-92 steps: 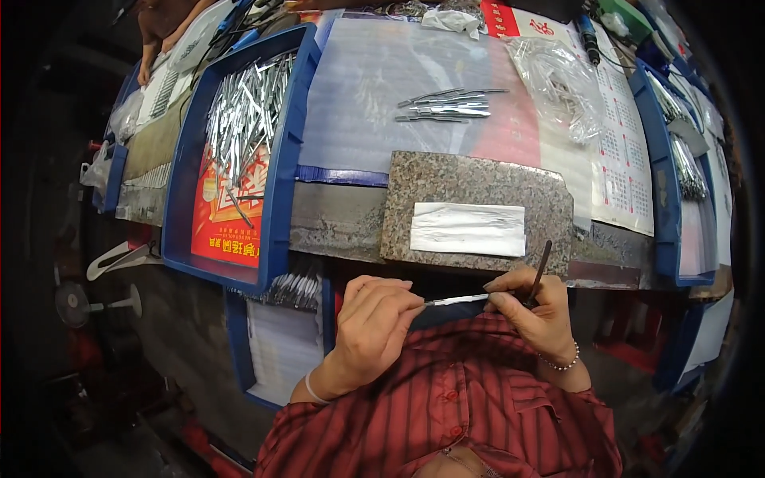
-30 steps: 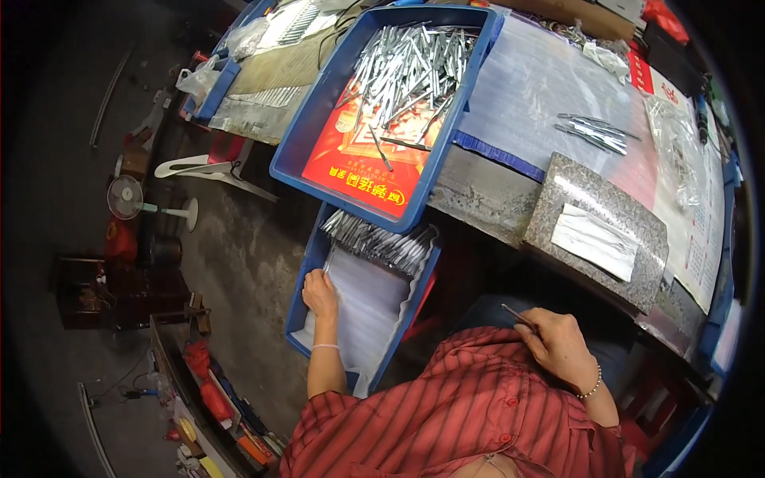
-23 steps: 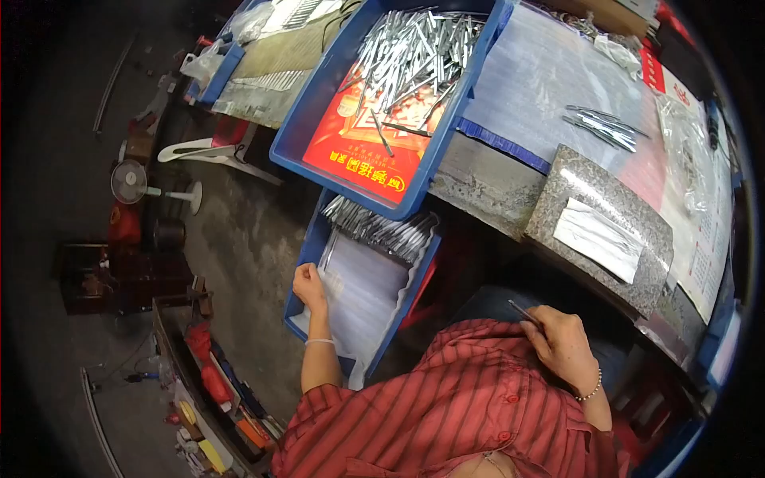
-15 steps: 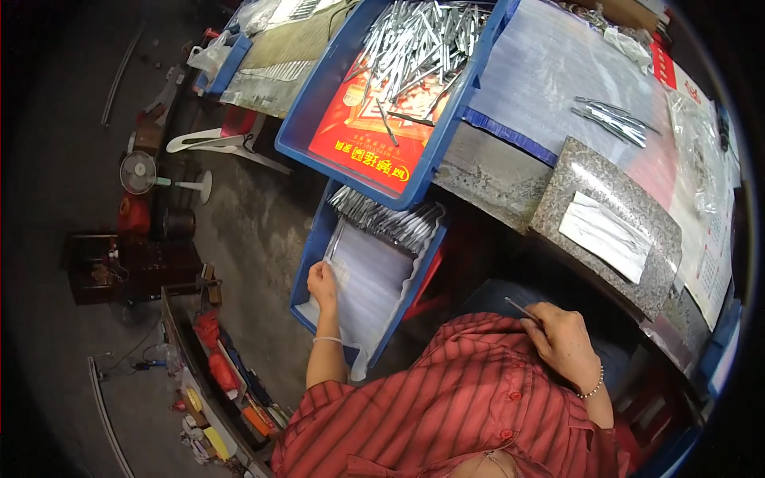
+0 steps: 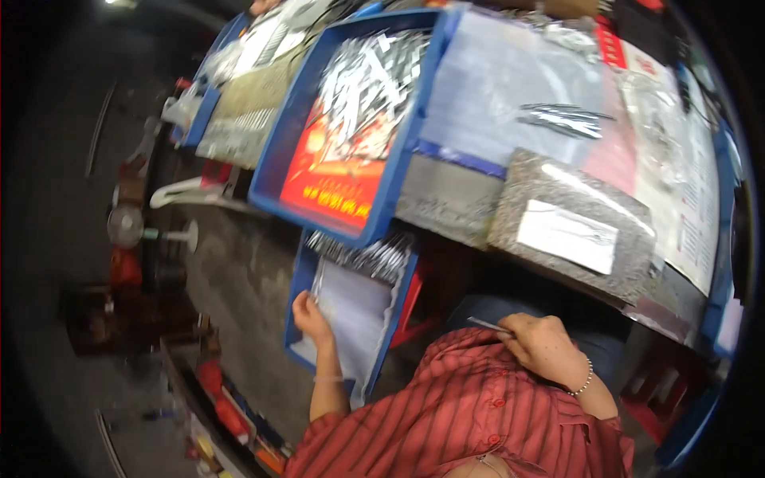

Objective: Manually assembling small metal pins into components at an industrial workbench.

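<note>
My left hand (image 5: 312, 317), its fingers closed, is at the left side of the lower blue tray (image 5: 296, 275). Whatever its fingertips pinch is hidden. Metal pieces (image 5: 370, 256) lie in a row at that tray's far end, beyond a pale sheet (image 5: 351, 307) that lines it. In front of my striped shirt, my right hand (image 5: 550, 346) grips a slim metal piece (image 5: 484, 323), its thin end pointing left. A larger blue tray (image 5: 267, 179) above holds a heap of loose shiny metal strips (image 5: 370, 95) on red printed card.
On the bench to the right, a speckled stone slab (image 5: 518, 187) carries a folded white cloth (image 5: 567, 237). Several metal strips (image 5: 564, 121) lie on plastic sheeting behind it. A red stool (image 5: 657, 402) stands low at right, and a white fan (image 5: 125, 227) at left.
The whole view has shifted and blurred, with the bench and trays now farther left and lower. The metal piece in my right hand lies flatter. My left hand stays by the lower tray's left side.
</note>
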A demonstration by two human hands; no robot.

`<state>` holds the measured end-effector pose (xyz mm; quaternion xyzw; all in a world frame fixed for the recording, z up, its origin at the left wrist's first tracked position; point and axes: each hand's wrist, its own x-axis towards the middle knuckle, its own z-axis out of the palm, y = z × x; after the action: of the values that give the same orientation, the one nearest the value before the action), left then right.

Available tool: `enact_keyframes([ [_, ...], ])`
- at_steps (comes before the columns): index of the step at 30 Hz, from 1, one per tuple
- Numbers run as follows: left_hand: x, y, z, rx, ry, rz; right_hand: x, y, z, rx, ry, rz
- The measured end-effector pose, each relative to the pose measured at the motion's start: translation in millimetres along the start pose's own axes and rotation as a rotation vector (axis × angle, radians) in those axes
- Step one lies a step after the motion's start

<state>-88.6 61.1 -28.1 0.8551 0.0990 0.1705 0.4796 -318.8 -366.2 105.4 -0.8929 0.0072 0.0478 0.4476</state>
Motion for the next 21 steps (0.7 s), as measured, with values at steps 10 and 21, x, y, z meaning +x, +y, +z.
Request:
enact_keyframes([
  [10, -106, 318, 107, -0.359, -0.9, 0.652, -17, -3, -5, -0.026, -0.023, -0.065],
  [21, -75, 385, 397, 0.099, -0.922, 1.125, -96, 22, -5, 0.076, 0.198, 0.172],
])
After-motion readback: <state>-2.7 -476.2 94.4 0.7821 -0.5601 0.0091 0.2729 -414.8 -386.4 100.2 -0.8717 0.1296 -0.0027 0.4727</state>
